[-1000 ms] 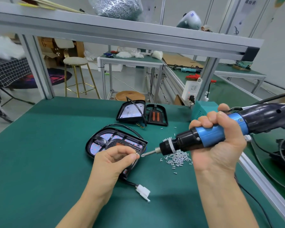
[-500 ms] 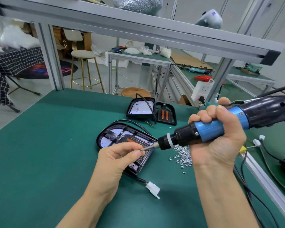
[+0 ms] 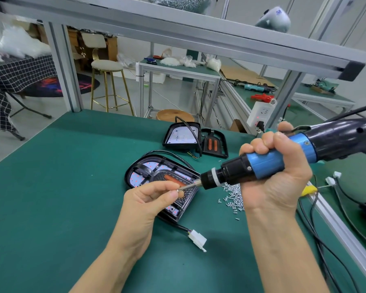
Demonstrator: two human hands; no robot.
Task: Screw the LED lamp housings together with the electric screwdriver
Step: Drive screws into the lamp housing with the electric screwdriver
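Observation:
A black LED lamp housing (image 3: 148, 172) lies open side up on the green mat, its cable ending in a white plug (image 3: 197, 240). My right hand (image 3: 277, 176) grips a blue and black electric screwdriver (image 3: 262, 161), held nearly level with its bit pointing left over the housing. My left hand (image 3: 150, 199) hovers above the housing's near half, thumb and forefinger pinched at the bit's tip; a small screw seems held there. A pile of loose screws (image 3: 232, 195) lies just right of the housing. Two more housing parts (image 3: 182, 136) sit farther back.
Cables and white connectors (image 3: 332, 180) trail along the aluminium rail (image 3: 342, 231) on the right. A frame post (image 3: 283, 102) with a power socket (image 3: 262, 112) stands behind the mat, a shelf beam (image 3: 178, 28) overhead. Beyond are a stool and other benches.
My right hand brought the screwdriver's bit leftward until it met my left fingertips. The head camera shifted, so the housing and both hands now sit further right and higher in view.

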